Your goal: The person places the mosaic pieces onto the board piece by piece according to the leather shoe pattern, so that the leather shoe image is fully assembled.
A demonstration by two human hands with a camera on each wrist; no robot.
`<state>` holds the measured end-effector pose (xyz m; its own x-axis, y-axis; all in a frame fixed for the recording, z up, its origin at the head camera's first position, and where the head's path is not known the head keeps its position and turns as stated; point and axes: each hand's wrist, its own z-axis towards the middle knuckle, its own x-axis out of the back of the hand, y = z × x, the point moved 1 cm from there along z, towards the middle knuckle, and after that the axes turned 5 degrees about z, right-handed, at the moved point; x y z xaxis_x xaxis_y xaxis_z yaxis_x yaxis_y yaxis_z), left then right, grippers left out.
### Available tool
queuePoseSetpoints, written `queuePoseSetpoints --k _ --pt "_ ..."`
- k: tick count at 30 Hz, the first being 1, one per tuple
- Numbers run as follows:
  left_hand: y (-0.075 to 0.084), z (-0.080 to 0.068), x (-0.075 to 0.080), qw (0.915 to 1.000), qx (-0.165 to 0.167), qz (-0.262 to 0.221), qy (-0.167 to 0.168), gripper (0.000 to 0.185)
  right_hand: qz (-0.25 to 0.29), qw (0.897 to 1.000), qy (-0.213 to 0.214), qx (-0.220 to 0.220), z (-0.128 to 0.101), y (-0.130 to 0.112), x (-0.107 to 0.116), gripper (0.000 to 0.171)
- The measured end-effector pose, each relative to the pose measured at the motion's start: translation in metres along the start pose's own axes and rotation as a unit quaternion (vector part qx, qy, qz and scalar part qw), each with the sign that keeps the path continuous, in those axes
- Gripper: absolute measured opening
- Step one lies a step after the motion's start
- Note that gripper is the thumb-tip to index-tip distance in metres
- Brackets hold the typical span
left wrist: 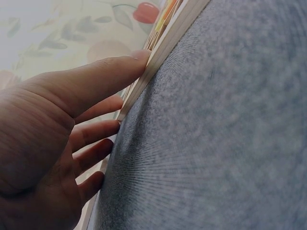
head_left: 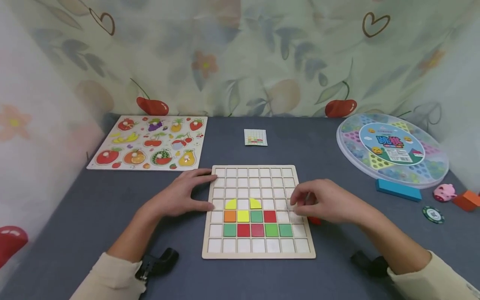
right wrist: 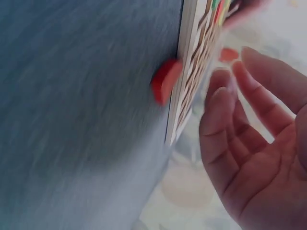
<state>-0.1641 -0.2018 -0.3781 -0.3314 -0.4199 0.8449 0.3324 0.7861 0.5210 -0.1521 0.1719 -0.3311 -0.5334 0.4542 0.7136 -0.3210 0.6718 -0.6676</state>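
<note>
A pale wooden grid board (head_left: 258, 255) lies flat in the middle of the table. In its lower rows sit several square tiles in orange, yellow, green and red, topped by two rounded yellow pieces (head_left: 231, 203). My left hand (head_left: 180, 192) rests at the board's left edge; its thumb (left wrist: 112, 72) and fingers touch the side, nearly straight. Over the right edge hovers my right hand (head_left: 324, 202), fingers loosely bent, with a gap between thumb and fingertips and nothing visible in it. A red piece (right wrist: 166, 81) lies against the board's right side, partly under that hand.
Behind the board lies a small pattern card (head_left: 256, 137). A fruit puzzle board (head_left: 142, 143) is at the back left. At the right are a round game box (head_left: 435, 166), a blue block (head_left: 398, 190), a pink pig figure (head_left: 444, 192), a chip (head_left: 433, 214) and an orange block (head_left: 467, 201).
</note>
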Motion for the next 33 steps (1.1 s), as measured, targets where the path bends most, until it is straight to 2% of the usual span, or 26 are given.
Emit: queuePoseSetpoints --k 6,17,21,28,30,33 --pt "0.001 0.001 0.001 1.0 -0.003 0.003 -0.003 0.08 -0.042 0.999 -0.011 -0.016 -0.015 0.014 0.009 0.014" --pt "0.001 0.001 0.001 1.0 0.001 0.003 -0.003 0.081 -0.083 0.996 -0.007 -0.03 -0.015 0.019 -0.001 0.017" --pt "0.001 0.001 0.001 1.0 0.001 0.001 -0.002 0.081 -0.071 0.996 -0.021 -0.039 -0.014 0.018 0.0 0.02" --pt "0.0 0.001 0.0 1.0 0.0 0.004 -0.001 0.08 -0.008 0.994 -0.094 -0.054 -0.018 0.017 0.009 0.013" --pt "0.0 0.0 0.0 1.0 0.003 0.001 -0.003 0.081 0.003 0.994 -0.096 -0.056 -0.018 0.015 0.011 0.011" --pt "0.0 0.0 0.0 1.0 0.004 0.001 -0.001 0.081 0.012 0.996 -0.075 -0.045 -0.015 0.011 0.012 0.011"
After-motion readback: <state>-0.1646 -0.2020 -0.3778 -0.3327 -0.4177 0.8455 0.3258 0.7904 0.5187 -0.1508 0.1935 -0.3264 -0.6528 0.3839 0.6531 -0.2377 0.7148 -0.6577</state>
